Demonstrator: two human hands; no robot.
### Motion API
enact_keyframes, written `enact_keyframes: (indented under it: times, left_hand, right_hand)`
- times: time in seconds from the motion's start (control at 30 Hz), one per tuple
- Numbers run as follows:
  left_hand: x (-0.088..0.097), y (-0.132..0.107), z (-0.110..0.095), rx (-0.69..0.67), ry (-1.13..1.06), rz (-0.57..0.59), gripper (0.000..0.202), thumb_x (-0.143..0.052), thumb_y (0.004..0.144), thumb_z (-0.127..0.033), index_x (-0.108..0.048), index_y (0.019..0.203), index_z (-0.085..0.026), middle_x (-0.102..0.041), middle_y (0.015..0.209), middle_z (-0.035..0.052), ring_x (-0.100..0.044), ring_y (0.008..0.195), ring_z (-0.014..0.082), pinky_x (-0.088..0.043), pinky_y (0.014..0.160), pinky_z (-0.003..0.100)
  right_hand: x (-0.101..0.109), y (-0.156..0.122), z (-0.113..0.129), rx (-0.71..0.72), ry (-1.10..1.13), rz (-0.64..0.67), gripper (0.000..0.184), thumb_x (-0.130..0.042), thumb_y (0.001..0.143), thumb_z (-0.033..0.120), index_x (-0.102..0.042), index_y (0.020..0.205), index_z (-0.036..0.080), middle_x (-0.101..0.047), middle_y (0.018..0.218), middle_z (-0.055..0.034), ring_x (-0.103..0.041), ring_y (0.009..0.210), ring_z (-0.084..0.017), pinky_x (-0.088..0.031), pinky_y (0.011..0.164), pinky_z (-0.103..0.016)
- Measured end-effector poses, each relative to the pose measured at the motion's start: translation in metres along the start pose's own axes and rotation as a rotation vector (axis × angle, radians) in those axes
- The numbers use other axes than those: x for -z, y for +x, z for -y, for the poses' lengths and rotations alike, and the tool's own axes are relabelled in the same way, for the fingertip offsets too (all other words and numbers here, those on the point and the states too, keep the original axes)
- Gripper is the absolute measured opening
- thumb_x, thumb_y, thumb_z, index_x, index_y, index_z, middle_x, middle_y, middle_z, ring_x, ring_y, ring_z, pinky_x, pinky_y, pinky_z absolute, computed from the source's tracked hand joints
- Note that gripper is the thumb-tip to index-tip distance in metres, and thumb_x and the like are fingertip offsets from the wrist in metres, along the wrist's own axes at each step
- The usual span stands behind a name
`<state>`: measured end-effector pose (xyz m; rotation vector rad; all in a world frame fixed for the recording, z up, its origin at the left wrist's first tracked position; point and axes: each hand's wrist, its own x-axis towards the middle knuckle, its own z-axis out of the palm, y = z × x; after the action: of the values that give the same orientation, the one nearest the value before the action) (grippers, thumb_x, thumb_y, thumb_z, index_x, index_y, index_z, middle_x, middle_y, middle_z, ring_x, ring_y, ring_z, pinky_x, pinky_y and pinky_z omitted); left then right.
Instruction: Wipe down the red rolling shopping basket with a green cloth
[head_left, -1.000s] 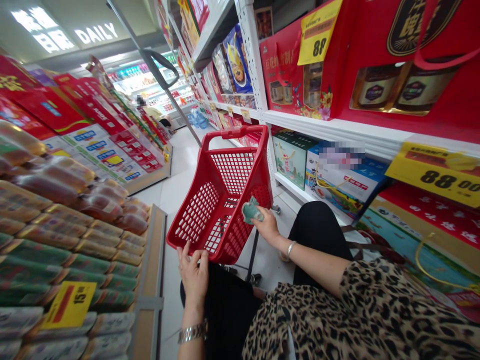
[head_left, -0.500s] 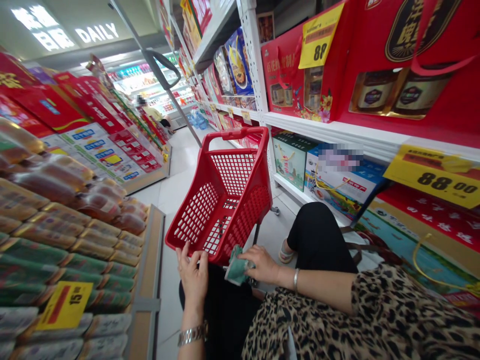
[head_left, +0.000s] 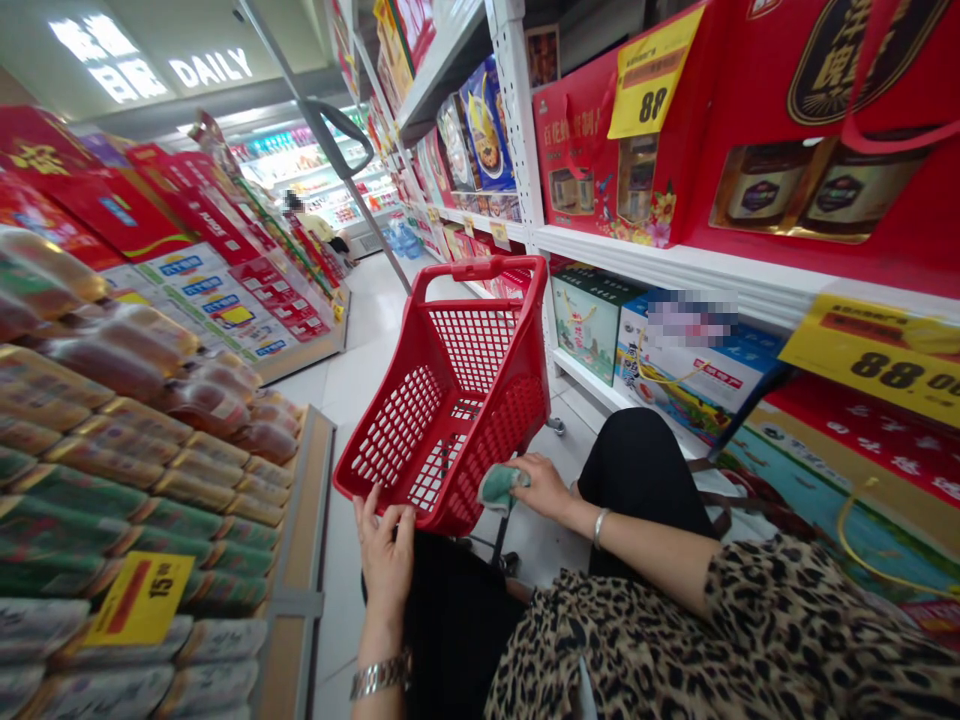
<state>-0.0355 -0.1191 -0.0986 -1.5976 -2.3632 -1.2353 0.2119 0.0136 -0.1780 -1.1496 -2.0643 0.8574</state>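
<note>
**Close work, low down, in a shop aisle (head_left: 360, 330)**

At the far left we pass stacked plastic-wrapped food packs (head_left: 112, 450) with a yellow price tag (head_left: 140, 598) reading 15, all held in by the display's wooden edge (head_left: 300, 520). Just right of that edge, the left grip (head_left: 385, 565) has its fingers spread and curled over the near rim of a red plastic shopping basket (head_left: 397, 430), which tilts above the person's lap. At the basket's lower right wall sits a teal cloth (head_left: 501, 487), apparently on the outside, bunched under the right grip (head_left: 544, 488), whose fingers close together on it. We can see no mark showing which parts of the basket the cloth has covered and which it has not. Farther right come a black trouser knee (head_left: 637, 480) and a leopard-print sleeve (head_left: 772, 620). Above them, a white shelf edge (head_left: 675, 255) carries red gift boxes (head_left: 607, 170), and a yellow price tag (head_left: 877, 355) reads 88.
</note>
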Motion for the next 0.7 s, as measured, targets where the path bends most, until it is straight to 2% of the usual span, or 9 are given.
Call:
enact_keyframes:
  times: [0.13, 0.23, 0.47, 0.6, 0.7]
  left_hand:
    - [0.002, -0.002, 0.002, 0.001, -0.02, 0.008, 0.031, -0.052, 0.096, -0.041, -0.069, 0.078, -0.022, -0.049, 0.155, 0.0082, -0.02, 0.16, 0.032, -0.023, 0.128, 0.054]
    - [0.003, -0.003, 0.0, 0.007, -0.033, 0.008, 0.032, -0.053, 0.096, -0.042, -0.069, 0.077, -0.021, -0.049, 0.155, 0.0098, -0.02, 0.16, 0.0334, -0.022, 0.128, 0.056]
    - [0.004, -0.003, -0.002, 0.011, -0.047, -0.001, 0.035, -0.053, 0.095, -0.046, -0.069, 0.076, -0.021, -0.049, 0.155, 0.01, -0.017, 0.161, 0.0327, -0.019, 0.129, 0.055]
    - [0.003, -0.003, -0.001, 0.026, -0.059, -0.001, 0.037, -0.053, 0.094, -0.048, -0.069, 0.073, -0.022, -0.052, 0.153, 0.0103, -0.018, 0.16, 0.0335, -0.019, 0.129, 0.056]
    - [0.003, -0.004, 0.0, 0.047, -0.068, 0.015, 0.038, -0.052, 0.094, -0.049, -0.069, 0.074, -0.022, -0.051, 0.153, 0.0105, -0.018, 0.16, 0.034, -0.02, 0.128, 0.057]
  right_hand:
    - [0.017, 0.025, -0.015, -0.137, 0.073, -0.139, 0.033, -0.075, 0.067, 0.011, -0.077, 0.097, 0.026, -0.076, 0.098, -0.0028, -0.065, 0.096, -0.023, -0.048, 0.089, -0.032]
    - [0.028, 0.042, -0.028, -0.199, 0.085, -0.192, 0.03, -0.074, 0.066, 0.011, -0.076, 0.092, 0.025, -0.076, 0.094, -0.0023, -0.066, 0.09, -0.022, -0.049, 0.084, -0.031]
    - [0.054, 0.073, -0.058, -0.392, 0.115, -0.362, 0.033, -0.072, 0.068, 0.02, -0.075, 0.101, 0.025, -0.076, 0.084, 0.0001, -0.065, 0.072, -0.018, -0.047, 0.064, -0.026]
    - [0.074, 0.09, -0.072, -0.522, 0.135, -0.49, 0.031, -0.068, 0.073, 0.027, -0.075, 0.103, 0.021, -0.075, 0.077, -0.0034, -0.063, 0.061, -0.019, -0.045, 0.055, -0.026]
    - [0.085, 0.1, -0.078, -0.57, 0.173, -0.579, 0.027, -0.067, 0.074, 0.027, -0.075, 0.098, 0.017, -0.075, 0.074, -0.0077, -0.063, 0.059, -0.02, -0.045, 0.054, -0.028]
